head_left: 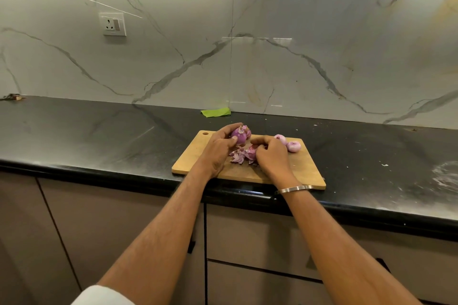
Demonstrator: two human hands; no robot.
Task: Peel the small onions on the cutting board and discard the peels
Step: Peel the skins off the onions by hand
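Note:
A wooden cutting board (195, 156) lies on the black counter near its front edge. My left hand (216, 150) grips a purple onion (239, 136) above the board's far side, with another onion (248, 131) just behind it. My right hand (272, 153) rests curled on the board, its fingers on a pile of purple peels (241, 155); what it holds is partly hidden. Two peeled onions (280, 138) (294, 146) lie on the board to the right of my right hand.
The black counter (99, 136) runs left and right, with white dust at the far right. A green scrap (215, 112) lies by the marble wall behind the board. A wall socket (112, 24) sits upper left. Cabinet fronts stand below the counter edge.

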